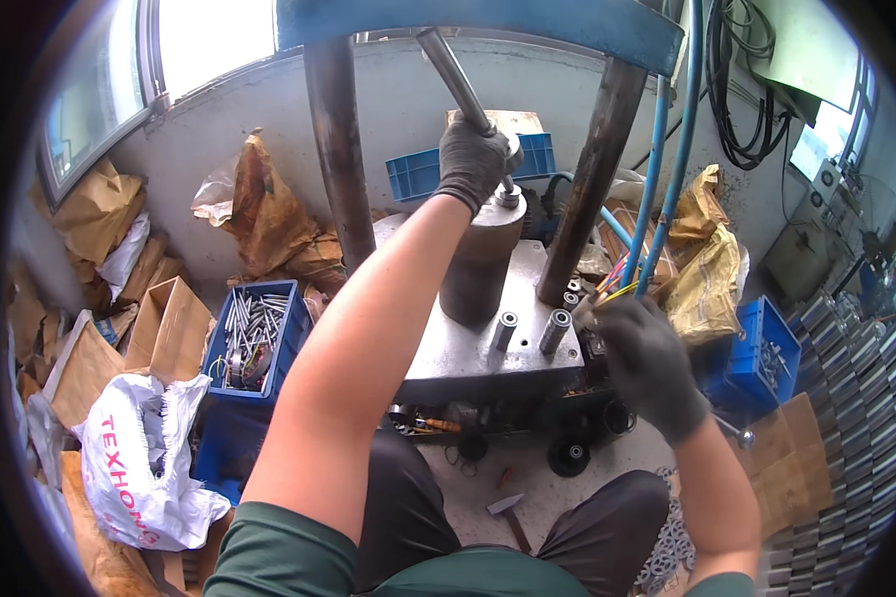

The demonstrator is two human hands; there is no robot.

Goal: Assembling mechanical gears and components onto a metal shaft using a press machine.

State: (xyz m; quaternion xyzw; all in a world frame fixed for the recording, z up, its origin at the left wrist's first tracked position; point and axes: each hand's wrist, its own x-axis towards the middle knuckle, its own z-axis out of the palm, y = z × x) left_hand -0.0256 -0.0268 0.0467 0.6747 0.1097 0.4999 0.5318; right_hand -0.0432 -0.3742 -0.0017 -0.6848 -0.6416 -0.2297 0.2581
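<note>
Fingers of the left hand (471,159) wrapped around a steel shaft (451,78) above the press cylinder

The gloved left fingers are clenched on the steel shaft near its lower part, with the long free end leaning up and to the left, beneath the blue crossbeam (478,22). A round metal collar (514,151) shows just right of the hand, over the upright steel cylinder (476,274) on the bench (433,350). A small ring (508,196) sits on the cylinder's top; whether the shaft is touching it cannot be told.

The gloved right hand (657,363) is blurred beside the bench's right edge, near a ribbed roller (556,330) and a shorter roller (505,330), both upright. Whether its fingers are grasping anything cannot be told.

This looks like the handling step at the press, the shaft being lined up with the cylinder or lifted clear of it; the pose fits either. If lining up, the next move calls for bringing the tilted shaft upright over the ring, with a firm left grasp, and keeping both hands out from under the crossbeam.
</note>
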